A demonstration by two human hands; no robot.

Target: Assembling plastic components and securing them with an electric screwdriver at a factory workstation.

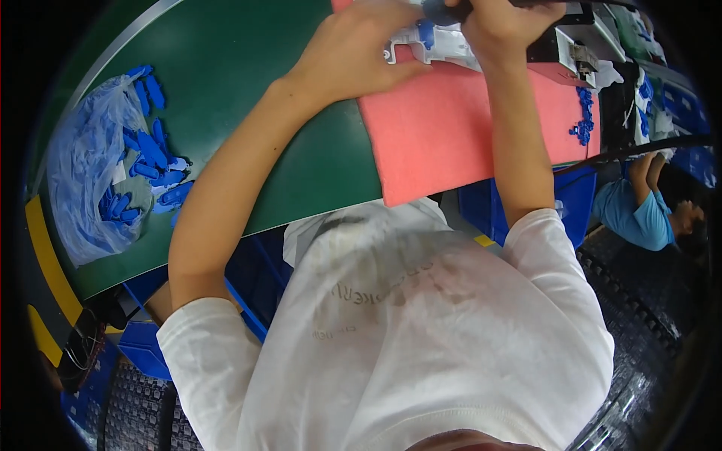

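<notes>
At the top of the view, a white plastic housing [450, 45] with a blue piece [426, 34] in it lies over a pink mat [436, 128]. My left hand [361, 52] grips the housing from its left side, thumb along the near edge and fingers beyond it. My right hand [502, 28] is closed round a dark cylindrical tool [444, 11] just above the housing. The tool's far parts are cut off by the frame's upper edge, so its working tip is hidden.
A clear plastic bag [86, 165] spilling blue plastic parts [153, 149] lies on the green table [226, 45] at left. Small blue pieces [583, 116] sit on the mat's right, beside a metal-and-black box [564, 56]. Blue bins [481, 207] stand below the table edge. Another person [639, 210] is at far right.
</notes>
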